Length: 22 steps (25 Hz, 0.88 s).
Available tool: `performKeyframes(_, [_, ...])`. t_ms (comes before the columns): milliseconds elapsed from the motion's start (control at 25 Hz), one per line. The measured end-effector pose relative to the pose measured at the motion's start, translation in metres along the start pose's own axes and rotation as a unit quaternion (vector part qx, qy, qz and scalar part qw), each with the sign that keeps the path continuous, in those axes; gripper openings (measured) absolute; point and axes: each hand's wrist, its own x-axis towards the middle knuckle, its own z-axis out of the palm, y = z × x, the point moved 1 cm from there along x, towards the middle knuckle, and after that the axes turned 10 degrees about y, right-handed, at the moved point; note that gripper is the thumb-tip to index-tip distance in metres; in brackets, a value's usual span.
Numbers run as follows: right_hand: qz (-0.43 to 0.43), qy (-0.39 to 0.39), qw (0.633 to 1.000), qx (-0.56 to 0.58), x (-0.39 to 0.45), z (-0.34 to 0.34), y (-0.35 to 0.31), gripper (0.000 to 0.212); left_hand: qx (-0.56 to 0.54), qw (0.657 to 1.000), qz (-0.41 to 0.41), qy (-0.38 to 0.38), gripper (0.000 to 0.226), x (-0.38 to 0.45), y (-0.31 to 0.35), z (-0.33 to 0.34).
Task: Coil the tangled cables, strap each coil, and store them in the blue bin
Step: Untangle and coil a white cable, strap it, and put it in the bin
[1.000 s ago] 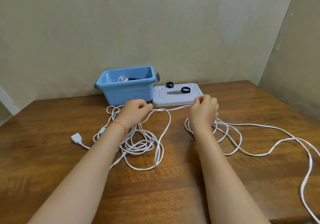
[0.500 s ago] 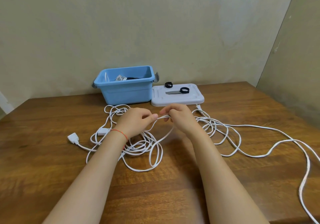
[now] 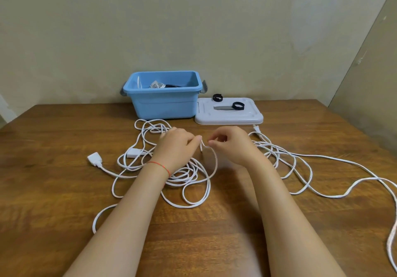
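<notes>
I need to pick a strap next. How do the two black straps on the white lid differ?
The far strap sits at the lid's back left edge, near the blue bin; the near strap lies nearer the lid's middle. The near strap rests against a grey strip; the far strap lies alone. Both are black, rolled into small rings, and untouched by either hand.
</notes>
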Motion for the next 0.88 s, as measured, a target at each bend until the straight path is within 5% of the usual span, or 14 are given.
performKeyframes(240, [-0.004,0.030,1.000,0.004,0.001,0.009,-0.005,0.006,-0.150,0.988,-0.025,-0.034,0.025,-0.013,0.012,-0.003])
performKeyframes(400, [0.010,0.048,0.998,0.032,-0.001,0.017,-0.006,0.006,-0.089,0.996,-0.017,-0.019,0.026,-0.016,0.017,0.005])
performKeyframes(560, [0.029,0.062,0.997,0.022,0.002,0.014,0.000,0.007,-0.178,0.974,-0.128,0.063,0.026,-0.009,0.000,0.002])
performKeyframes(680, [0.022,0.064,0.996,0.053,0.000,0.014,-0.001,0.007,-0.249,0.956,-0.151,0.031,0.015,-0.011,0.001,0.002])
performKeyframes(880, [0.016,0.058,0.991,0.115,-0.004,0.021,-0.011,0.013,-0.177,0.976,-0.102,0.077,0.014,-0.014,0.008,0.012])
